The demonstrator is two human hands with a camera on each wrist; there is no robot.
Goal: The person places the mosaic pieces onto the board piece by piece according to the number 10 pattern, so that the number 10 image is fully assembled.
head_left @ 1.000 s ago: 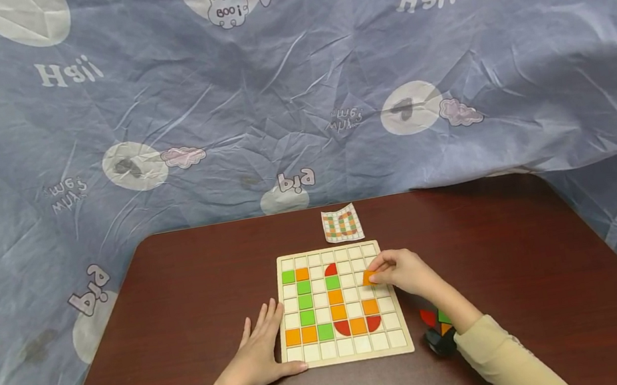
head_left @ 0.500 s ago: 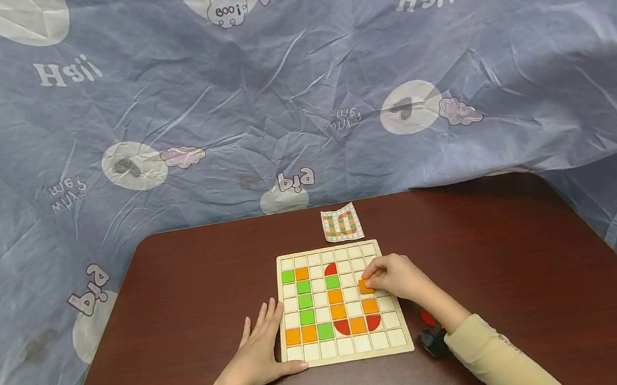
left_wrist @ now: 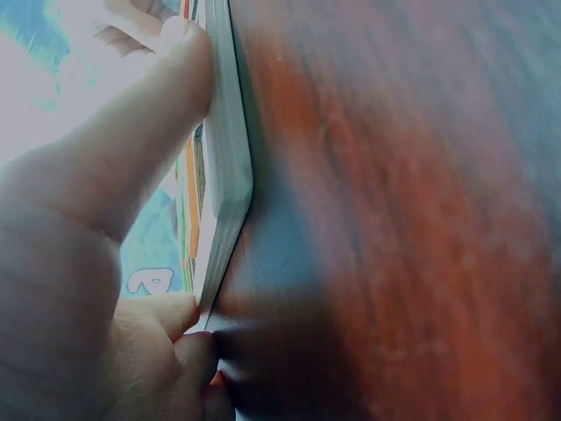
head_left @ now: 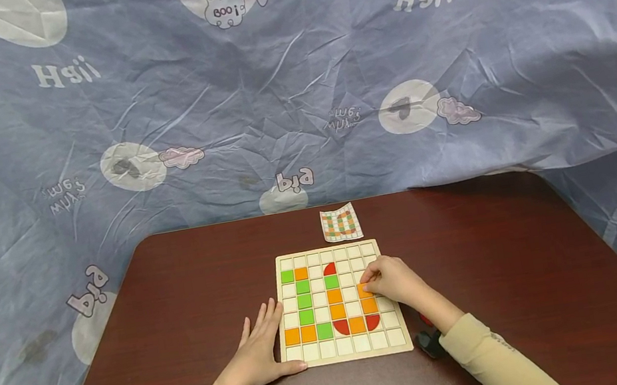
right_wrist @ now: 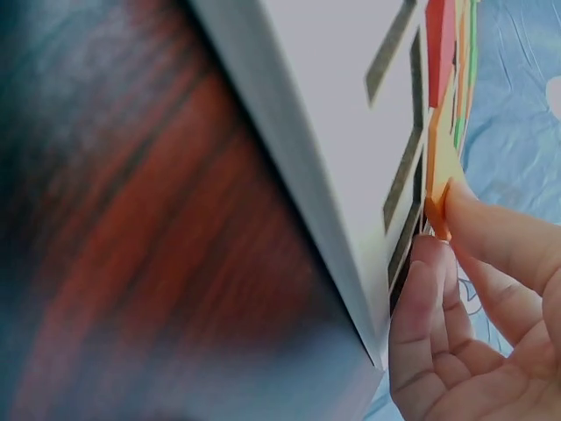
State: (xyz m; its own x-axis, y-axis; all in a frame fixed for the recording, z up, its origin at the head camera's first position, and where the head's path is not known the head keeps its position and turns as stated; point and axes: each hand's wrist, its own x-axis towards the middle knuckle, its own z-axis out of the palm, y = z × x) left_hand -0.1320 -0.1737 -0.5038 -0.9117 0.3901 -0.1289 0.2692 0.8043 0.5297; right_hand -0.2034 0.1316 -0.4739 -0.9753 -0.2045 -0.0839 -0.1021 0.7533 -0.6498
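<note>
A pale wooden grid board point(head_left: 379, 341) lies on the table, holding green and orange square tiles and red quarter-round tiles. My right hand point(head_left: 397, 281) pinches an orange square tile point(head_left: 363, 291) at the board's right side, just above another orange tile point(head_left: 369, 306). In the right wrist view, the thumb and fingers meet at that tile's edge point(right_wrist: 436, 210), low over the grid. My left hand point(head_left: 259, 358) is spread along the board's left edge, its thumb on the near-left corner. The left wrist view shows that thumb point(left_wrist: 166, 96) resting over the board's rim point(left_wrist: 230, 167).
A small printed pattern card point(head_left: 340, 223) lies behind the board. Part of a loose red piece point(head_left: 426, 320) shows beside the right wrist, mostly covered by the arm. The dark red-brown table point(head_left: 205, 269) reaches back to a patterned blue cloth point(head_left: 221, 98).
My right hand has moved slightly nearer with the orange tile, down to the cell above the other orange tile. Its forearm now covers most of the loose pieces. The left hand has stayed put.
</note>
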